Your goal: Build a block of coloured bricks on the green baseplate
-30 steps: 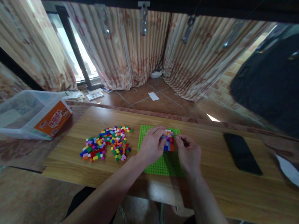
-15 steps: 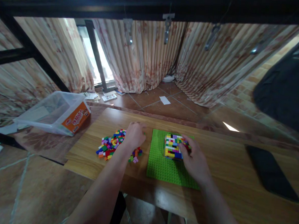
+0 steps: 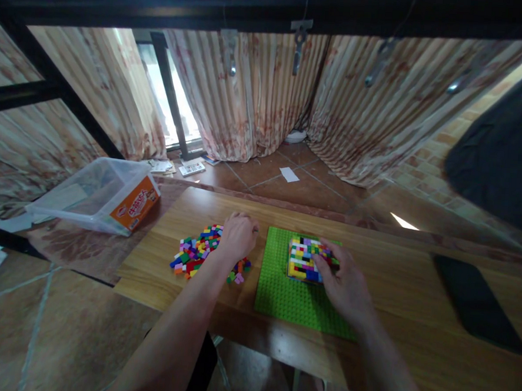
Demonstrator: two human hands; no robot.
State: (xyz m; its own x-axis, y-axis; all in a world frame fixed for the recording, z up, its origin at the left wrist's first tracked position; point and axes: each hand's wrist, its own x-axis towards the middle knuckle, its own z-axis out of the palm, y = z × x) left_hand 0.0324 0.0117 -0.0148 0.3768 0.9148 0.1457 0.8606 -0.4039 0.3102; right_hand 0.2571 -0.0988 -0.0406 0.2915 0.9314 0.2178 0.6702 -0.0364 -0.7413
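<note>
My left hand [image 3: 237, 236] is over the far right part of a loose pile of small coloured toy bricks [image 3: 191, 253]. Its fingers are curled and point downward; the back of the hand hides whatever lies between the tips. On the green studded baseplate [image 3: 276, 297] stands a low rectangular block of many-coloured bricks [image 3: 302, 260]. My right hand [image 3: 342, 277] is closed on the right side of this block, thumb over the top and fingers along the far side. That hand covers the block's right end.
A clear plastic box [image 3: 88, 202] with an orange label stands left of the wooden table [image 3: 171, 213]. A black phone [image 3: 478, 303] lies at the right. A dark metal bar [image 3: 263, 16] with hanging clips crosses above, before curtains.
My left hand has left the block and moved left to the brick pile. My right hand has closed on the block's right side. The view has swung left.
</note>
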